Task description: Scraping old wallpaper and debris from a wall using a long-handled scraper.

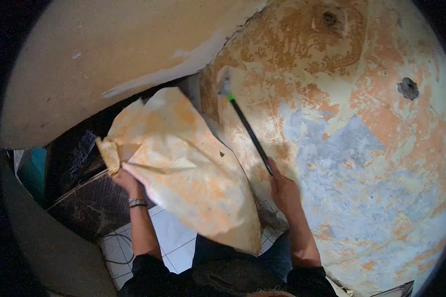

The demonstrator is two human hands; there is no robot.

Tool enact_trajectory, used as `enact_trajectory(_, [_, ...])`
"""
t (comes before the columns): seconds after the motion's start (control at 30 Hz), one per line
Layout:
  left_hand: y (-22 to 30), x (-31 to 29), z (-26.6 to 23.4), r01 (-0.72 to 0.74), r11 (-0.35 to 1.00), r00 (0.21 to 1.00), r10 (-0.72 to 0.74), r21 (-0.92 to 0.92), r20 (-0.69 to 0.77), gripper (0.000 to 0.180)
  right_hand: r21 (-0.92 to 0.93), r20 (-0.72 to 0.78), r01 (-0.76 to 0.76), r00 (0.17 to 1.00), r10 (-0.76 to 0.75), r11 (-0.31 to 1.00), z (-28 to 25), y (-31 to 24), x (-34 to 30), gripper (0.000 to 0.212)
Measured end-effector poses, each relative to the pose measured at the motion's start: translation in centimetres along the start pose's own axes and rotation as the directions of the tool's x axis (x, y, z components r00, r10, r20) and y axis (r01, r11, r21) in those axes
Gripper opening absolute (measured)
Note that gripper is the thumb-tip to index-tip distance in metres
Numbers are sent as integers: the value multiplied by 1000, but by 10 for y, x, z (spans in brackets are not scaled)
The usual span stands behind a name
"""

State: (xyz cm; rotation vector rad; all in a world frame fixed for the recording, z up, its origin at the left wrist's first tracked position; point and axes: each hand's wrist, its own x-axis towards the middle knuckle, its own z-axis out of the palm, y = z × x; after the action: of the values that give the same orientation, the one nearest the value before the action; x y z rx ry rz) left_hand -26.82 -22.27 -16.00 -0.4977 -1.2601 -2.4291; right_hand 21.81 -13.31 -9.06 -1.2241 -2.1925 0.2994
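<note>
My left hand (126,180) is closed on the crumpled edge of a large loose sheet of wallpaper (183,168). Its visible side is cream with orange patches, and it hangs in front of my legs. On the right, my right hand (285,193) grips a long-handled scraper (248,129) with a black handle and a green collar. The scraper's grey head is blurred and lies against or just in front of the wall (342,148); contact cannot be told. Cream, orange and bare grey patches cover that wall, with brown patterned remnants higher up.
A sloping beige surface (109,54) spans the upper left. Below it is a dark recess with a brown panel (94,205) and a teal object (33,173). A cable (119,260) lies on white floor tiles (171,235). Two dark holes mark the right wall.
</note>
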Motion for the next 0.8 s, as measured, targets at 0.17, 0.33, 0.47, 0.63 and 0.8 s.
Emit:
enact_trajectory(0.17, [-3,28,-142,-34,925,951,147,379,-273,18,141,53,-191,981,185,971,-23,35,-47,51])
enact_trajectory(0.33, [72,65,-270,-111,833,935,273,543,-228,19,136,125,-300,951,284,944,-31,53,-73,49])
enact_trajectory(0.47, [116,94,-409,28,955,987,21,295,-162,23,210,101,-233,971,216,949,-18,69,-81,49])
enact_trajectory(0.63, [194,96,-555,-152,-574,981,12,805,193,46,230,213,-217,962,169,949,4,87,-84,52])
enact_trajectory(0.8, [228,65,-674,-181,-626,962,46,758,269,46,87,306,-253,927,216,964,19,82,-90,60])
